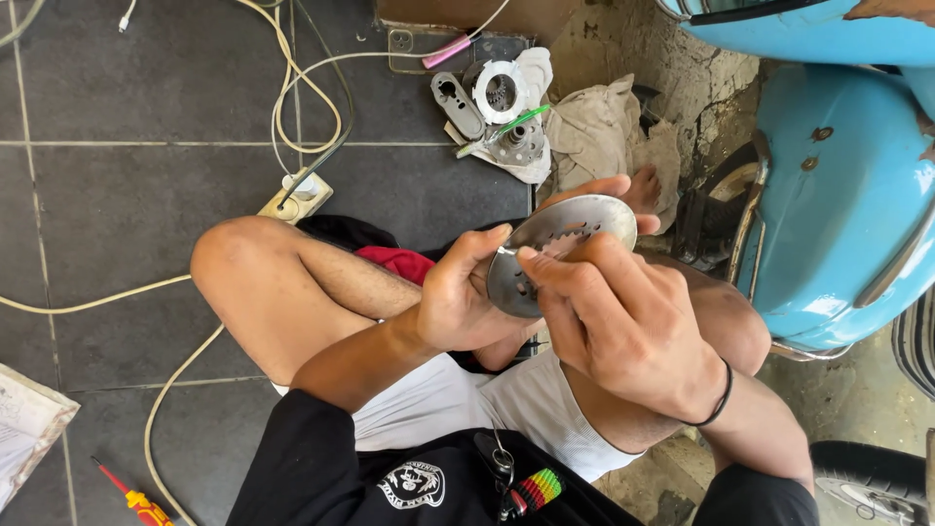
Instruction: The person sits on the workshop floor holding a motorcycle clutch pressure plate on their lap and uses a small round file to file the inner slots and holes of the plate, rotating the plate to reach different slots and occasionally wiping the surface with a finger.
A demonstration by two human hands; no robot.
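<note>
I sit cross-legged on the floor and hold a round, shiny metal disc (575, 226) with a toothed opening and small holes, above my lap. My left hand (463, 297) cups the disc from below and from its left edge, thumb on the rim. My right hand (623, 321) is over the disc's lower part, with thumb and fingertips pinched on something small at the disc's face; what it pinches is too small to tell. A black band circles my right wrist.
Metal parts (502, 107) lie on a white cloth ahead, with a green-handled tool and a beige rag (599, 136). A power strip (295, 198) and cream cables cross the grey tiles. A light blue scooter body (838, 205) stands right. A red-yellow screwdriver (136, 499) lies at bottom left.
</note>
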